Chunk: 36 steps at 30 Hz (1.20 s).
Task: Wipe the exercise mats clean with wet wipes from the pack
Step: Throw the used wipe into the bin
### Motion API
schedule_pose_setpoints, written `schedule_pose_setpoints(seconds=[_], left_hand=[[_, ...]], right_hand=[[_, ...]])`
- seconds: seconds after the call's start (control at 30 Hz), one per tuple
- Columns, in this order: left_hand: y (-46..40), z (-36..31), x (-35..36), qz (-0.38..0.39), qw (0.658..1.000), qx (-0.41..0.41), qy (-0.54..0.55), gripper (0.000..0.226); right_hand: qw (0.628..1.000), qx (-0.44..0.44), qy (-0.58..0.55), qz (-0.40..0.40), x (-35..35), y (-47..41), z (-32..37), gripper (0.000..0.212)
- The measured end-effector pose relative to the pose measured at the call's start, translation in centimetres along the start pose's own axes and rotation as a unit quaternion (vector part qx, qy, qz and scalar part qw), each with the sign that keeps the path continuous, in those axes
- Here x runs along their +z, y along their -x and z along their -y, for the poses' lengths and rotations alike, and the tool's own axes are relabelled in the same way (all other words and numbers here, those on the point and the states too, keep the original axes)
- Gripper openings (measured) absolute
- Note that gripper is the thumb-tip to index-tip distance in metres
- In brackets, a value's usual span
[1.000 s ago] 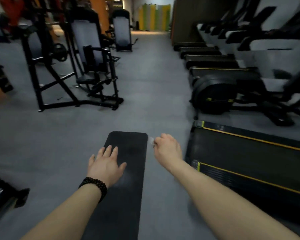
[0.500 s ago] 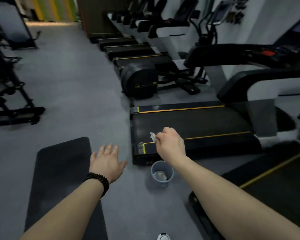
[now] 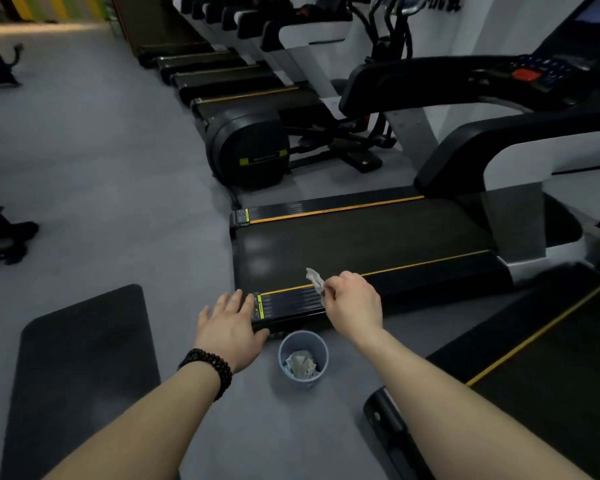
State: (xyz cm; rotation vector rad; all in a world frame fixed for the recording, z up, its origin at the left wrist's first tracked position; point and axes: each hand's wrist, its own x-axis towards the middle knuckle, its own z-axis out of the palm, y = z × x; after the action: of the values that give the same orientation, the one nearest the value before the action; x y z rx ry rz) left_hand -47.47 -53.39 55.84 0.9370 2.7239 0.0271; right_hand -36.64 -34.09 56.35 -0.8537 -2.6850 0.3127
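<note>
Above the bin (image 3: 303,358), right hand (image 3: 354,303) pinches a crumpled white wipe (image 3: 315,280); left hand (image 3: 229,327) spread, its grip released

The floor (image 3: 111,188) is grey, matt and faintly speckled, like rubber flooring. A black mat (image 3: 80,368) lies on it, matt with a fine, foam-like grain. The treadmill (image 3: 361,244) has a dull black belt with soft glare patches, glossy black ribbed plastic side rails and thin yellow trim lines. Its uprights look like smooth white plastic. A rounded black housing (image 3: 250,150) beyond it is smooth plastic with a low sheen. The small bin (image 3: 302,358) is smooth, pale blue-grey plastic, holding crumpled white wipes. The wipe (image 3: 315,280) in the right hand (image 3: 352,301) looks thin, soft and creased. A bracelet (image 3: 207,370) of glossy dark beads circles the left wrist.
</note>
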Motion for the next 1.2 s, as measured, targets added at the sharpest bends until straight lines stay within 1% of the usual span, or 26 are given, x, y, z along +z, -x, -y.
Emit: schedule_pose_setpoints(seconds=[0.1,0.17,0.37,0.53,0.73,0.87,1.0,1.1,1.2], left_hand=[[-4.4,-0.7,1.3,0.006,0.999,-0.036,0.039,0.077],[-7.3,-0.9,2.7,0.014,0.997,-0.054,0.046,0.078],[-15.6,-0.7,9.1,0.026,0.997,-0.060,0.036,0.079],[-20.8,-0.1,17.5,0.029,0.997,-0.049,0.045,0.081],[-25.6,2.2,29.9,0.077,0.995,-0.038,0.041,0.080],[-27.0,4.1,35.4,0.097,0.994,-0.040,0.031,0.080],[-26.4,6.1,38.0,0.113,0.992,-0.055,0.023,0.080],[-25.9,6.9,38.4,0.117,0.990,-0.069,0.025,0.080],[-25.7,6.9,38.4,0.119,0.990,-0.072,0.028,0.080]], right_hand=[[1.000,0.001,-0.002,0.021,3.2,-3.6,-1.8,0.021],[1.000,-0.006,0.000,0.031,5.5,-5.7,-3.1,0.020],[0.998,-0.007,0.010,0.054,14.2,-11.0,-6.8,0.017],[0.996,0.005,0.018,0.085,24.5,-12.5,-10.0,0.016],[0.992,0.027,0.029,0.121,35.7,-11.8,-14.0,0.017],[0.985,0.043,0.023,0.168,41.9,-10.5,-15.3,0.019],[0.981,0.070,0.002,0.179,45.2,-9.7,-15.2,0.018],[0.980,0.072,-0.005,0.185,46.0,-9.9,-14.8,0.019],[0.978,0.079,-0.006,0.191,46.1,-10.0,-14.2,0.024]])
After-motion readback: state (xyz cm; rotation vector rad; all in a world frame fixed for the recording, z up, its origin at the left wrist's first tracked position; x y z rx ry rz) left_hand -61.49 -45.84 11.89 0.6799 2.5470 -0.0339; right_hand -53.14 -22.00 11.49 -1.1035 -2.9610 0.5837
